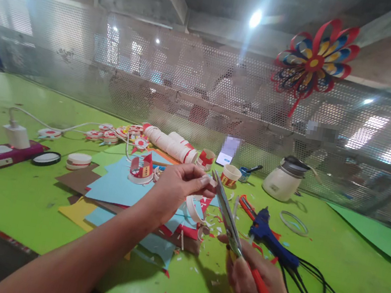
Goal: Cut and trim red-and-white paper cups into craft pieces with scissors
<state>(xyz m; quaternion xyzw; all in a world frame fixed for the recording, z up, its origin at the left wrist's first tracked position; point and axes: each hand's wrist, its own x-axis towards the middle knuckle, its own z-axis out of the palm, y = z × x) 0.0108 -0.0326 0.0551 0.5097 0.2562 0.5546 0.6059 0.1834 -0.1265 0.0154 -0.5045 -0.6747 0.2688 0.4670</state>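
Observation:
My left hand (178,189) pinches a small white piece, seemingly paper (212,186), between thumb and fingers. Beside it are the blades of the scissors (229,217), whose red and yellow handles run back through my right hand (252,275). The blades point up and away, with their tips near the white piece; whether they touch it I cannot tell. Under my left hand lie stacked sheets of light blue paper (109,184) and a curled white paper strip (194,209). Small white and red scraps are scattered below the scissors.
A blue glue gun (266,229) with black cable lies right of the scissors, near an orange-handled tool (247,206). Paper cups (230,175), a phone (228,151) and a white jug (284,180) stand behind. A purple power strip (8,154) sits left.

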